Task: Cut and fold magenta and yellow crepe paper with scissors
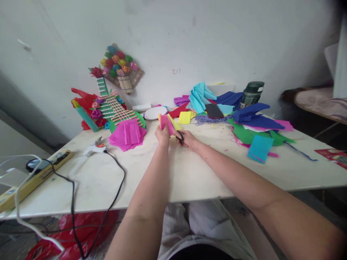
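My left hand (162, 135) is closed on a small piece of pink crepe paper (167, 124) with yellow paper showing at its edges, held up over the table's middle. In my right hand (187, 140) is a pair of black-handled scissors (180, 137), its fingers in the loops. The blades lie along the right side of the pink paper, touching or cutting it; I cannot tell which. A stack of magenta paper pieces (127, 135) sits to the left of my left hand. Just behind the hands lies a folded yellow paper square (184, 117).
At the left are a glue gun (94, 148) with a black cord and a power strip (46, 173). A guitar-shaped craft (116, 112) stands behind. Blue and green paper (252, 119), a phone (214, 111) and a dark flask (252, 94) lie at the right and back.
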The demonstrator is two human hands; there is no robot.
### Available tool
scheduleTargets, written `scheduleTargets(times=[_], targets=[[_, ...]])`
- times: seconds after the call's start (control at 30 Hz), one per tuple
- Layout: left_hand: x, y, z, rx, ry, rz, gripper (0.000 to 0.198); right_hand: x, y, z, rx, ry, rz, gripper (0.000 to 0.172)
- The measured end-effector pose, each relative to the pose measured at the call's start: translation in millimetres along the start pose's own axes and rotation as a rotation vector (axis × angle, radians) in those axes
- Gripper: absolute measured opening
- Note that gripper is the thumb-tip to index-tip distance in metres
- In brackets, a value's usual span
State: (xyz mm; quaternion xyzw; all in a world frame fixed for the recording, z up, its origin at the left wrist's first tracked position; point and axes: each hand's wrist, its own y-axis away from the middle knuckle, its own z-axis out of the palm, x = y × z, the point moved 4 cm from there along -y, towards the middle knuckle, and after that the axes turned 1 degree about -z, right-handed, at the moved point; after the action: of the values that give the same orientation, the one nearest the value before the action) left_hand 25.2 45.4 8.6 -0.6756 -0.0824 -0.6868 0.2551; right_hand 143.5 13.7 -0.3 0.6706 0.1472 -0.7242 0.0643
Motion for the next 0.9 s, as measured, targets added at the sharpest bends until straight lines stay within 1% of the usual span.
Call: scheduleTargets(times=[0.4,0.7,0.9], targets=[[-0.8,-1.2,0.0,0.016,0.015,-0.020,0.015,7.1,-4.4,-0.2,0.010,-0.008,0.001,0.024],[5.6,5.5,0.2,-0.017,0.013,-0.021,0.016,-0.6,1.5,-2.9,-0.027,-0.002,0.027,0.038],[5.5,6.8,2.5,-0.040,0.030,-0.009,0.016,0.8,-1.0,-6.3,-0.015,0.000,0.010,0.039]])
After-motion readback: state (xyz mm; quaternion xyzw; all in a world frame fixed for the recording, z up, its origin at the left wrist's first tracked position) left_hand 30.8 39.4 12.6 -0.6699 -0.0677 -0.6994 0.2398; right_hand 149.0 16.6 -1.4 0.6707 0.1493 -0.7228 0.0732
